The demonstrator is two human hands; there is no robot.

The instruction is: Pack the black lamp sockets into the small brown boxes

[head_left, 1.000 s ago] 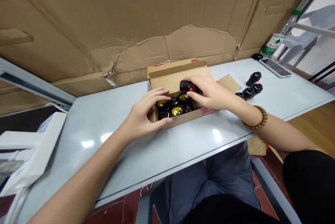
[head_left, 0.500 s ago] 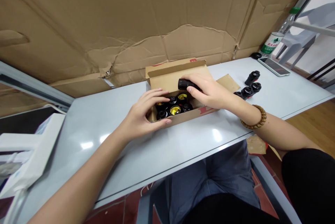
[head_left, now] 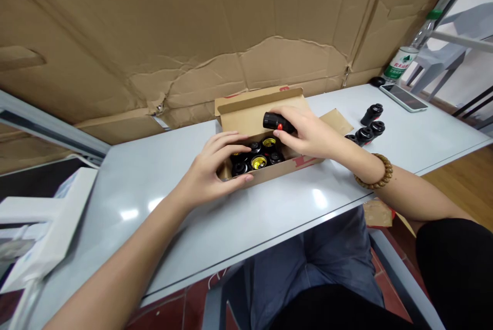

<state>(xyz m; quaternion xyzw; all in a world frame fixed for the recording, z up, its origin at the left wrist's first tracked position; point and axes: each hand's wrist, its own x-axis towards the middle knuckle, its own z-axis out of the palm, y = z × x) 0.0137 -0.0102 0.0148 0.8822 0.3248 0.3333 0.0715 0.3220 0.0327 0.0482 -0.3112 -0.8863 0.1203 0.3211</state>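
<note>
A black lamp socket (head_left: pixel 272 121) with a red button on its side is gripped in my right hand (head_left: pixel 304 129), tilted nearly level above the right part of an open cardboard box (head_left: pixel 269 173). My left hand (head_left: pixel 210 168) spans the box's left end, thumb along the near wall and fingers over the far side, holding it. Inside the box stand several black lamp sockets (head_left: pixel 259 162), some showing yellow threaded metal mouths. The left fingers partly cover them. The lower end of the held socket is hidden by my right hand.
More black sockets (head_left: pixel 364 135) stand on the grey table (head_left: pixel 215 237) to the right, near a cardboard flap (head_left: pixel 337 122). A phone (head_left: pixel 403 98) and a water bottle (head_left: pixel 404 57) lie farther back. Large cardboard (head_left: pixel 215 21) walls the far side. A white object (head_left: pixel 65 227) is at left.
The socket in my right hand has turned, so its red button now shows beside my thumb. My left hand has stayed on the box.
</note>
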